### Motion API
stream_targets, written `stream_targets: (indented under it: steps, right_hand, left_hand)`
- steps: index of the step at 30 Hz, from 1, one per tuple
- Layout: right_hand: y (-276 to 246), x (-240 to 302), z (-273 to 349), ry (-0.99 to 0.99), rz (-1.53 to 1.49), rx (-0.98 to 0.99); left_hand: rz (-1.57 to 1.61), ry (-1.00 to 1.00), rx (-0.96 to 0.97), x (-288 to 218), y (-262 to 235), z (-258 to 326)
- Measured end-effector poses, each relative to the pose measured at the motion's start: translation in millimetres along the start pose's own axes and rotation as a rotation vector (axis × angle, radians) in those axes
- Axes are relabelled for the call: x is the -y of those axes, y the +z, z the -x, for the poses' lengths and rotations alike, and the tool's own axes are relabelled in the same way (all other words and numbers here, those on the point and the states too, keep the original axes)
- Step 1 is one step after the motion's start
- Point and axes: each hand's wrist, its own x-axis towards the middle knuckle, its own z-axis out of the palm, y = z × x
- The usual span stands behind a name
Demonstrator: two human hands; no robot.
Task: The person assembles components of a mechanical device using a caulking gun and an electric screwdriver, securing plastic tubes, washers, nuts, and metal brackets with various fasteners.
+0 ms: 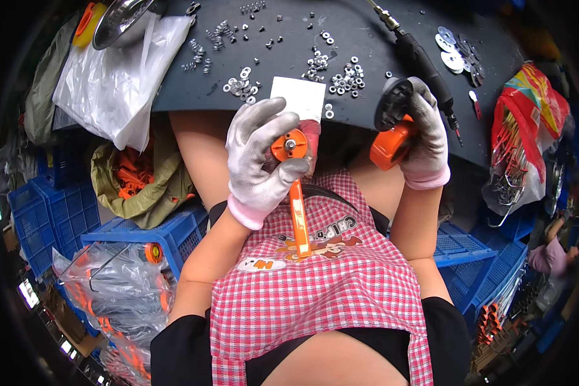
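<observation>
In my gloved left hand (254, 157), fingers curled round its rim, is an orange round-headed part (280, 148) with a metal piece at its centre. An orange bar (300, 225) runs down from beneath that hand over the checked apron; whether it joins the round head I cannot tell. My gloved right hand (430, 145) is closed on an orange curved housing (387, 148), and a round black piece (392, 108) sits at its fingertips. Whether the black piece and the housing are joined is unclear. The two hands are well apart, just at the near edge of the dark table (251, 55).
Springs (220, 33), washers (241, 87), nuts (349, 80) and flat metal discs (451, 51) lie scattered on the table. A black power screwdriver (424, 67) lies beside my right hand. Plastic bags (119, 77), a red bag of metal rods (521, 128) and blue crates (61, 212) flank me.
</observation>
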Motion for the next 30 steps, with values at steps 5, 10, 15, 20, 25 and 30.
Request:
stream_targets:
  steps: [5, 10, 15, 20, 25, 30]
  right_hand:
    - [4, -21, 1, 0.101, -0.281, 0.234]
    - [11, -14, -17, 0.178, -0.028, 0.519]
    - [54, -18, -31, 0.109, 1.247, 0.514]
    - [64, -15, -26, -0.127, 1.392, 0.424]
    - [44, 9, -10, 0.062, 1.181, 0.039]
    - [29, 4, 6, 0.247, 0.615, -0.111]
  left_hand:
    - [-0.242, 0.025, 0.229, 26, -16, 7]
    - [-0.596, 0.245, 0.306, 21, -33, -10]
    - [-0.231, 0.042, 0.314, 23, -33, -8]
    - [-0.495, 0.103, 0.453, 27, -36, -10]
    - [-0.495, 0.162, 0.395, 29, -35, -8]
    - [-0.383, 0.229, 0.312, 30, -35, -13]
